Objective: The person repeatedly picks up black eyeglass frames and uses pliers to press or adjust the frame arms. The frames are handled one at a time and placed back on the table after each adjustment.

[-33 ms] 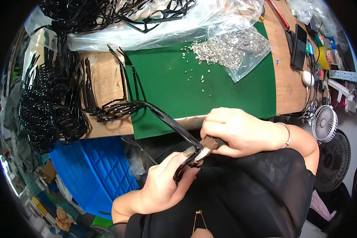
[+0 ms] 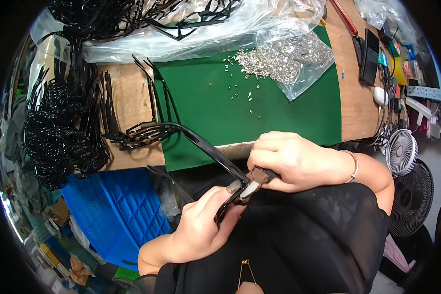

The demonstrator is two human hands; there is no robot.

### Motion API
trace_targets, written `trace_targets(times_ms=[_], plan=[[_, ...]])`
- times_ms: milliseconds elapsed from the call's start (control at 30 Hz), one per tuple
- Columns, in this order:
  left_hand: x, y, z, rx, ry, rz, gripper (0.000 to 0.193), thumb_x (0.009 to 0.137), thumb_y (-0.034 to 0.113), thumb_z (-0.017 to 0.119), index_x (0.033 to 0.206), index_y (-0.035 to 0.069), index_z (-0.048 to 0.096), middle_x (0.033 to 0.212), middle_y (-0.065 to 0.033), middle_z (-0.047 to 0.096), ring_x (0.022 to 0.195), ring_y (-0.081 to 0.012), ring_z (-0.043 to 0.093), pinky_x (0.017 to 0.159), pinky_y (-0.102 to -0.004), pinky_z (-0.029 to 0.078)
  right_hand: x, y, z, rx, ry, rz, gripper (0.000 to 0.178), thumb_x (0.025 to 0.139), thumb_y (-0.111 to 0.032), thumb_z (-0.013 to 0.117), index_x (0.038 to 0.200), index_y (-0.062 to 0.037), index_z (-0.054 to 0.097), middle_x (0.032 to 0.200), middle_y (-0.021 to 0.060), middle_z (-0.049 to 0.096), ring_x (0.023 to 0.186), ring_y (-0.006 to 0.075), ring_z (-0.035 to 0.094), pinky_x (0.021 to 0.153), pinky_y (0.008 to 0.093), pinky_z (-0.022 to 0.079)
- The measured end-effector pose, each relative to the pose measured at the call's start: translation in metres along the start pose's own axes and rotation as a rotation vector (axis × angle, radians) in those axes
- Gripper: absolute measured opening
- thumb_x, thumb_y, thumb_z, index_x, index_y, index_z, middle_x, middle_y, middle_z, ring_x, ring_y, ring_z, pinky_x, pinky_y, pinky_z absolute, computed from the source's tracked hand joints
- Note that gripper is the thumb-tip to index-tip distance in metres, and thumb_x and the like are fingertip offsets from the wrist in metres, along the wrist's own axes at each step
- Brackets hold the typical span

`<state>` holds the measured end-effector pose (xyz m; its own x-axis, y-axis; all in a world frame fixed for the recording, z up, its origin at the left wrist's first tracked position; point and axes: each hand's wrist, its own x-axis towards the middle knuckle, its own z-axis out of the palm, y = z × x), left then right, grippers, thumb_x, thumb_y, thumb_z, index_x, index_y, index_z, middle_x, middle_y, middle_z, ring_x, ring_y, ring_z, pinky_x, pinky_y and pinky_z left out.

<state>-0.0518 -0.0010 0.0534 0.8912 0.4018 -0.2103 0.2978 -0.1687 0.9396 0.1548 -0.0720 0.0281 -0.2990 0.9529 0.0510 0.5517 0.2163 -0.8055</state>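
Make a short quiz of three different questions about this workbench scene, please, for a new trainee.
1. True or false: the right hand holds a small tool against the black plastic strip that the left hand supports.
2. What colour is the mat on the table? A) red B) green C) yellow
3. Fill in: the small silver metal pieces lie mostly in a clear plastic ____.

Key
1. True. The grip of the right hand closes around the tool, and its tip meets the strip above the left thumb.
2. B.
3. Bag. A few pieces are also scattered on the mat.
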Motion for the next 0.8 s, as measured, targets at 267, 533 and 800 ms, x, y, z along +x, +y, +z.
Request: trace_targets(times_ms=[267,533,800], plan=[[0.010,-0.016,-0.004,0.080,-0.011,0.136,0.029,0.071,-0.005,0.062,0.098,-0.002,0.053,0.082,-0.0146,0.057,0.066,-0.0300,0.058,0.056,-0.0308,0.048,-0.002,0.006,0.015,-0.167,0.113,0.018,0.022,0.065,-0.015,0.068,0.072,-0.0051,0.049,0.067,0.0085,0.049,0.064,0.0257,0.051,0.059,0.0341,0.042],[0.030,-0.040,-0.036,-0.107,0.034,-0.150,0.030,0.082,0.001,0.055,0.109,-0.010,0.046,0.090,-0.0110,0.060,0.070,-0.0106,0.059,0.060,-0.0228,0.050,0.003,0.010,0.012,-0.114,0.097,0.256,0.024,0.068,-0.015,0.069,0.078,-0.0055,0.050,0.074,0.0087,0.050,0.071,0.0268,0.050,0.066,0.0350,0.040],[0.028,-0.052,-0.099,0.850,0.141,-0.018,0.063,0.055,0.016,0.076,0.112,0.004,0.051,0.108,-0.0113,0.050,0.105,-0.0291,0.043,0.084,-0.0363,0.037,0.003,0.019,0.011,-0.064,0.124,0.339,0.023,0.068,-0.011,0.068,0.080,-0.0033,0.050,0.072,0.0108,0.051,0.067,0.0279,0.051,0.060,0.0348,0.042]])
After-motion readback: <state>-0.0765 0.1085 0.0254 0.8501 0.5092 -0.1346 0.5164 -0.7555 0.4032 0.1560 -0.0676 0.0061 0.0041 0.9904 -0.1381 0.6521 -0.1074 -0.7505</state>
